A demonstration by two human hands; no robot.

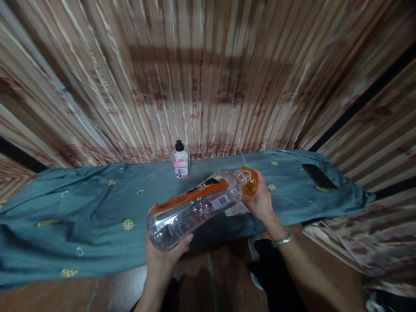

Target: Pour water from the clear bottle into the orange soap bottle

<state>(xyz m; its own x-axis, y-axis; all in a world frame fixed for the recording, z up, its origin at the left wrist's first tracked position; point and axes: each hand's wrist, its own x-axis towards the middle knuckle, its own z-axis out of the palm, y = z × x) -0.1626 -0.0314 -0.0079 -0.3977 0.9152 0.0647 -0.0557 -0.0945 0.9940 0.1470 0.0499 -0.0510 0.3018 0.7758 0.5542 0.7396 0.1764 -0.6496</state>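
My left hand [164, 255] is wrapped around the base of a large clear plastic bottle [185, 221] with an orange and silver label. The bottle is tilted nearly onto its side, its neck pointing right. Little or no liquid shows inside it. Closed around a small see-through amber container [249, 184] is my right hand [260, 199]. The large bottle's mouth meets the amber container's near side; whether they touch I cannot tell. A thin clear tube [242, 156] sticks up behind the container. Below the bottle neck lies a crumpled pale tissue [237, 209], partly hidden.
A small clear bottle [180, 162] with a black cap and pink label stands upright at the back of the teal cloth [87, 208]. To the right lies a black phone [318, 176]. Striped curtains [208, 78] hang close behind and at both sides.
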